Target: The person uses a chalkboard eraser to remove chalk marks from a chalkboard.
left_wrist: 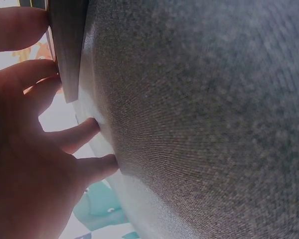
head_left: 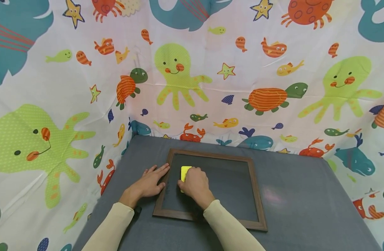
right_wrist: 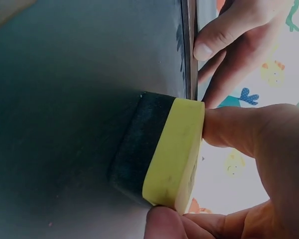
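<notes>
A blackboard in a brown wooden frame lies flat on the table. Near its left side my right hand grips a yellow board eraser between thumb and fingers. The right wrist view shows the eraser's dark felt against the board's surface, below the yellow body. My left hand rests at the frame's left edge with fingers spread. In the left wrist view, the thumb and some fingers touch the frame, while other fingertips reach the grey cloth.
Grey cloth covers the table. A white curtain printed with sea animals hangs behind the table and along both sides. A small dark object shows by the left wrist.
</notes>
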Available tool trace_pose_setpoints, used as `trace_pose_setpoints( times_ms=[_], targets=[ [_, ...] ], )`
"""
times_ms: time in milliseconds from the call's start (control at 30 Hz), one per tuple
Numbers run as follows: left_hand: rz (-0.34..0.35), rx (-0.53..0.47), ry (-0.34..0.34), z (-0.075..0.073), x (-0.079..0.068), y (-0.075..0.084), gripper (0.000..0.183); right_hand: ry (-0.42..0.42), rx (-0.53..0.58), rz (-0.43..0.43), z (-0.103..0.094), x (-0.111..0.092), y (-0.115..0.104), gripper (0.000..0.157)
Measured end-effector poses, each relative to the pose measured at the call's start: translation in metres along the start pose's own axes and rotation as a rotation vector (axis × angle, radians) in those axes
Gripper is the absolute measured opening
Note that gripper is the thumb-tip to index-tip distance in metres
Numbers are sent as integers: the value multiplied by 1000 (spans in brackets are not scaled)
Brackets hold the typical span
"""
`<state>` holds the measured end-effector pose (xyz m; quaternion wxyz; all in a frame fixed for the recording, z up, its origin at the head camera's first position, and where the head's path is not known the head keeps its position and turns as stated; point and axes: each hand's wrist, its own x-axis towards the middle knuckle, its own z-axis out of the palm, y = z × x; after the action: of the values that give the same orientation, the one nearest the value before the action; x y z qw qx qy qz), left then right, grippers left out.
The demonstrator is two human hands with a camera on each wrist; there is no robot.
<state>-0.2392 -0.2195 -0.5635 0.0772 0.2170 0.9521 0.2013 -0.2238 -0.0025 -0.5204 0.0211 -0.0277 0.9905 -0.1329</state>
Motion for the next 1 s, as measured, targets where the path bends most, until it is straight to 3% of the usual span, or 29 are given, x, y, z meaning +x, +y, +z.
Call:
trace_pose_setpoints(
  times_ms=[567,1000],
  targets=[
    [-8,4,-17,0,1,0,70,-39,35,104,0,-1,3,74],
    [-5,-10,-18,-1,0,1,69,-41,66,129,-4,-2,20,70]
  ],
)
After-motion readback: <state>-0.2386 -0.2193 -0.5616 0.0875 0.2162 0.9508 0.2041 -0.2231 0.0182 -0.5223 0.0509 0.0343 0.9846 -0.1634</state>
